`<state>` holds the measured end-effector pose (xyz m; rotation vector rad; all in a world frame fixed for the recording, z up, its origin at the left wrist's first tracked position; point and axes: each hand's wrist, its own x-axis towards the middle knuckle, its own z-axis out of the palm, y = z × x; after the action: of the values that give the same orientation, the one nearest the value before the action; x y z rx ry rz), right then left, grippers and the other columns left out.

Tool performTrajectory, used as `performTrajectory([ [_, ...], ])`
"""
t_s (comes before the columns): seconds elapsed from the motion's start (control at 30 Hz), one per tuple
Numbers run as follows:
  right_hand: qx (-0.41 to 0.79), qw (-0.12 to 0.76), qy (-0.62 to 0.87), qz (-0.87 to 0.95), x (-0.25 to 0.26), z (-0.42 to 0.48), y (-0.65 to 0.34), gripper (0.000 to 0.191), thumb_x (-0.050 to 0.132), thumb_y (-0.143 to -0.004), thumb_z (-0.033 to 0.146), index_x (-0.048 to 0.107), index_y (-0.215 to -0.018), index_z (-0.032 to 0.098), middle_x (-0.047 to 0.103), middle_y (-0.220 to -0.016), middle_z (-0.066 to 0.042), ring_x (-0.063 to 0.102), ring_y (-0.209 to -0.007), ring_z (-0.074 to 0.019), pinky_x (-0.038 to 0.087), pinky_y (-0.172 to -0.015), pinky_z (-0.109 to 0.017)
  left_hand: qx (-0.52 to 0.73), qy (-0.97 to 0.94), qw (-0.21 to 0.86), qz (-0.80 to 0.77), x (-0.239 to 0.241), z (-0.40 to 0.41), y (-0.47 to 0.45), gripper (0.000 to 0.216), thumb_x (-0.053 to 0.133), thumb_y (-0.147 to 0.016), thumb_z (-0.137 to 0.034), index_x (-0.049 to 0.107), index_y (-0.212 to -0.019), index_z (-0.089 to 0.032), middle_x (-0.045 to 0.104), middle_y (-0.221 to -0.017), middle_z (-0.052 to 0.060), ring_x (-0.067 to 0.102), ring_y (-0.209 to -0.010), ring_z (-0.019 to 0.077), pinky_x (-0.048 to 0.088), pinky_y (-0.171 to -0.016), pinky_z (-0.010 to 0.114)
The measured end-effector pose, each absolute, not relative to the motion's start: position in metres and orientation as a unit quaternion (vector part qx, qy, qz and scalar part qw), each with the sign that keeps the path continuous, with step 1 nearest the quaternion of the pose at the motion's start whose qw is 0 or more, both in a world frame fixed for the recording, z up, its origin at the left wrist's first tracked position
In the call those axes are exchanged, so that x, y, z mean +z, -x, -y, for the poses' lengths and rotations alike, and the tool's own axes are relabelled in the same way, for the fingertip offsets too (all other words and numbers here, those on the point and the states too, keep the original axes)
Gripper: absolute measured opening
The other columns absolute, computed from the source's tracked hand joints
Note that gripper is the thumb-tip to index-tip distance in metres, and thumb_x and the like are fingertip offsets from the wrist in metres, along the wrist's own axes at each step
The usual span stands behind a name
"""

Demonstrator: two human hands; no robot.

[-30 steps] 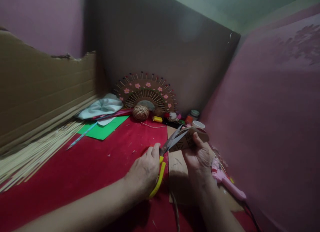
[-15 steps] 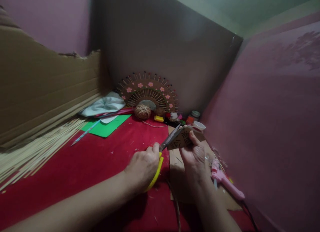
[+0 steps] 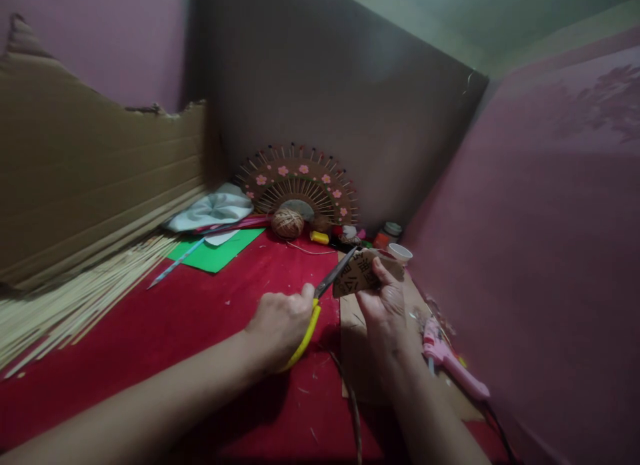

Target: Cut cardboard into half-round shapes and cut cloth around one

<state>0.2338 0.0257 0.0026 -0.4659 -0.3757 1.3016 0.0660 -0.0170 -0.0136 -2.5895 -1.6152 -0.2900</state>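
My left hand (image 3: 283, 325) is closed around the yellow handles of a pair of scissors (image 3: 306, 338). Their dark blades point up and to the right, looking nearly closed, with the tips beside the left edge of a small cardboard piece (image 3: 356, 275). Dark printed characters cover the side of the cardboard that faces me. My right hand (image 3: 384, 301) grips that piece, thumb on the front; the other fingers are mostly hidden behind it. Under the right hand, a flat sheet of cardboard (image 3: 363, 365) lies on the red cloth (image 3: 200, 358).
A pink glue gun (image 3: 453, 365) lies at right. Thin sticks (image 3: 90, 305), green paper (image 3: 220, 251) and a pencil (image 3: 175, 265) are at left. Behind are a twine ball (image 3: 287, 223), a decorated fan (image 3: 300, 178), a white cup (image 3: 400, 253) and a jar (image 3: 387, 233).
The scissors have drawn slightly left and down from the cardboard, and their blades look more closed. The cardboard piece has tilted a little in my right hand.
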Motion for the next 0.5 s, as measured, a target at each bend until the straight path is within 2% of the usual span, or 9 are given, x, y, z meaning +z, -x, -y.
performTrajectory([
  [0.13,0.585,0.757,0.223,0.188,0.0077,-0.0254,-0.2313,0.016,0.059,-0.069,0.007,0.066,-0.077,0.019,0.070,-0.070,0.002,0.064,-0.073,-0.0121,0.046,-0.089,-0.034,-0.116,0.834,-0.014,0.539,-0.0110,0.0137,-0.0639,0.023,0.029,-0.086,-0.016,0.044,-0.102,-0.012,0.065,-0.070,0.010,0.065,-0.066,0.0280,0.047,-0.057,0.037],
  [0.27,0.598,0.744,0.223,0.200,0.0075,-0.0236,-0.2305,0.013,0.059,-0.069,0.008,0.065,-0.074,0.018,0.069,-0.070,0.002,0.063,-0.071,-0.0113,0.045,-0.090,-0.033,-0.197,0.822,-0.071,0.529,-0.0091,0.0127,-0.0649,0.021,0.030,-0.086,-0.017,0.041,-0.103,-0.014,0.062,-0.088,0.011,0.064,-0.082,0.0254,0.048,-0.066,0.036],
  [0.37,0.611,0.738,0.209,0.196,0.0040,-0.0225,-0.2312,0.014,0.059,-0.068,0.007,0.065,-0.075,0.018,0.070,-0.071,0.003,0.064,-0.070,-0.0111,0.045,-0.091,-0.033,-0.218,0.825,-0.082,0.514,-0.0120,0.0144,-0.0681,0.025,0.030,-0.086,-0.016,0.039,-0.109,-0.012,0.059,-0.096,0.013,0.061,-0.088,0.0255,0.047,-0.072,0.038],
  [0.5,0.615,0.732,0.199,0.216,0.0005,-0.0220,-0.2321,0.014,0.059,-0.068,0.010,0.064,-0.079,0.018,0.071,-0.076,0.001,0.064,-0.079,-0.0132,0.044,-0.092,-0.035,-0.213,0.828,-0.085,0.511,-0.0160,0.0179,-0.0722,0.029,0.031,-0.084,-0.013,0.037,-0.112,-0.012,0.058,-0.100,0.013,0.060,-0.092,0.0251,0.047,-0.074,0.038],
])
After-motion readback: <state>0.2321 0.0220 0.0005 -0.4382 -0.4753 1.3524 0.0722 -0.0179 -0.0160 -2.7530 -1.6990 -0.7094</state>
